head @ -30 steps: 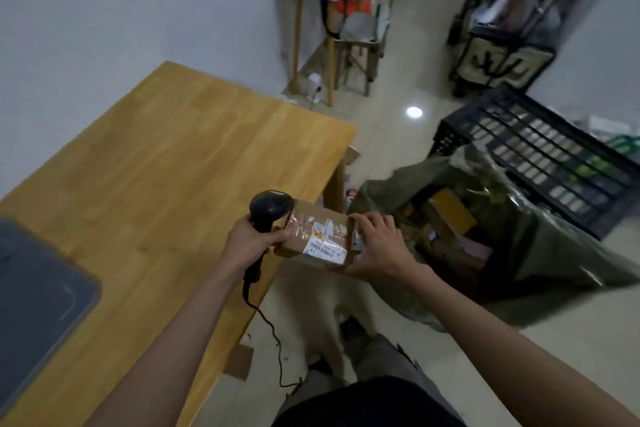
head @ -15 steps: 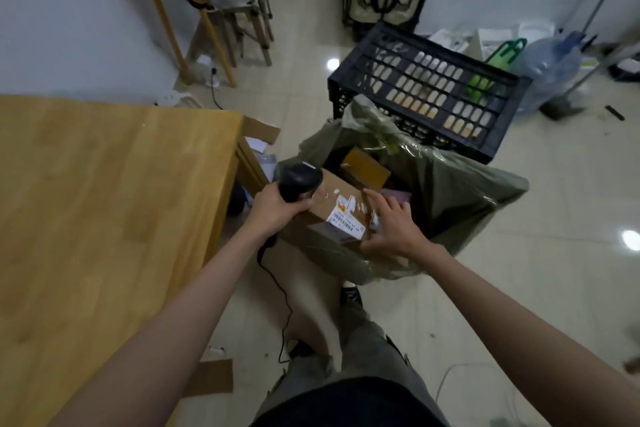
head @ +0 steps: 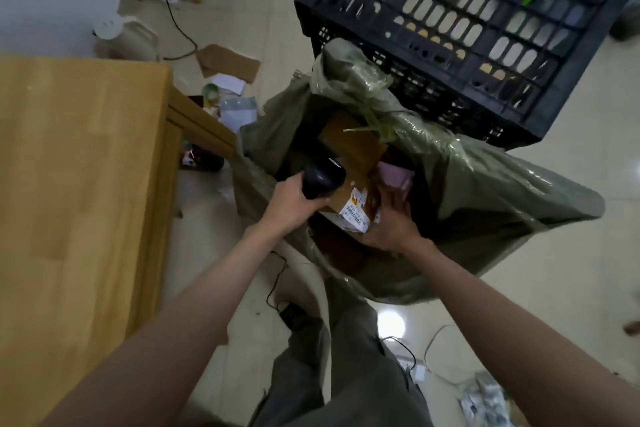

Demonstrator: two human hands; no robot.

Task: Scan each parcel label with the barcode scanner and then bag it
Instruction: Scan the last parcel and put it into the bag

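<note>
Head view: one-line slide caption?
Left hand holds scanner; right hand lowers labelled parcel into green bag.

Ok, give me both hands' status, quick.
Left hand: grips the barcode scanner.
Right hand: holds the labelled parcel over the open green bag.

The brown cardboard parcel [head: 349, 199], taped and tilted, sits in the mouth of the olive-green plastic bag [head: 485, 204], its white barcode label [head: 355, 215] facing up. At the parcel's 9 o'clock is the black barcode scanner [head: 320, 180], touching it. Another brown box [head: 349, 139] lies in the bag at the parcel's 12 o'clock.
</note>
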